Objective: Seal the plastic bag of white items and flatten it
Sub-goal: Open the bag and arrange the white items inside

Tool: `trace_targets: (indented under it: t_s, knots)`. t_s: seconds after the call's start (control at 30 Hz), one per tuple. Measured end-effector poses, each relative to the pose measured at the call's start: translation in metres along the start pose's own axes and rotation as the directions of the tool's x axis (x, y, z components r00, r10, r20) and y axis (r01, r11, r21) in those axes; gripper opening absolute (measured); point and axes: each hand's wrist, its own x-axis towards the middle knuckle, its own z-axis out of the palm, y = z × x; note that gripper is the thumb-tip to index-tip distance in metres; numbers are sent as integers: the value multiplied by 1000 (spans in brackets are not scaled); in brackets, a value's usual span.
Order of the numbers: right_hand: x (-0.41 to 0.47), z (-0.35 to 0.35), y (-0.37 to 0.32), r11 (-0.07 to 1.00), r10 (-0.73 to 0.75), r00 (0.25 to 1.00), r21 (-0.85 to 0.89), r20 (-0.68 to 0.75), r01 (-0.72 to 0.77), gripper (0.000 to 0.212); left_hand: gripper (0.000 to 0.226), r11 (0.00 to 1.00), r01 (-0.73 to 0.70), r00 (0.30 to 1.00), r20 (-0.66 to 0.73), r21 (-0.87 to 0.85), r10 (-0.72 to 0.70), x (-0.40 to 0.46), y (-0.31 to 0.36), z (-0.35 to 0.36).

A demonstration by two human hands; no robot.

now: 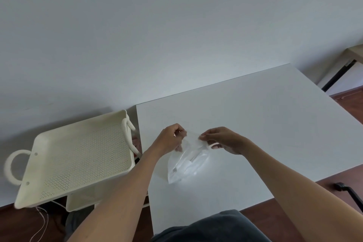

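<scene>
A clear plastic bag [185, 165] with white items inside stands on the white table [265, 124], its bottom resting on the surface and its top edge raised. My left hand [170, 138] pinches the left end of the bag's top strip. My right hand [222, 139] pinches the right end of that strip. The mouth of the bag is stretched between the two hands. The white items inside are hard to make out through the plastic.
A cream perforated cart tray [78, 155] with looped handles stands left of the table. The table's left edge runs close to the bag. A black chair part [345, 190] and wooden floor lie at the right.
</scene>
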Motion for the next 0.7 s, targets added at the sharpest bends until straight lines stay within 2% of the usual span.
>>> trace_targets:
  t_s: [0.1,0.17,0.27,0.5,0.7]
  knots:
    - [4,-1,-3,999,9,998,32,61,-11,15,16,999,36,999,-40,-23,-37,0,-4,2]
    - [5,2,-6,998,-29,996,57,85,24,10,18,1000,11,998,-66,-8,-12,-1,-5,4]
    - [8,8,-8,992,-125,992,-4,3,125,12,31,997,-68,998,-17,22,68,-1,-2,5]
    - [14,19,-10,955,-295,933,-93,-208,281,17,17,994,-65,998,-2,83,66,3,-4,-4]
    - [10,19,-12,963,-241,965,-150,-101,224,25,8,999,-51,997,-54,-4,51,4,-8,-8]
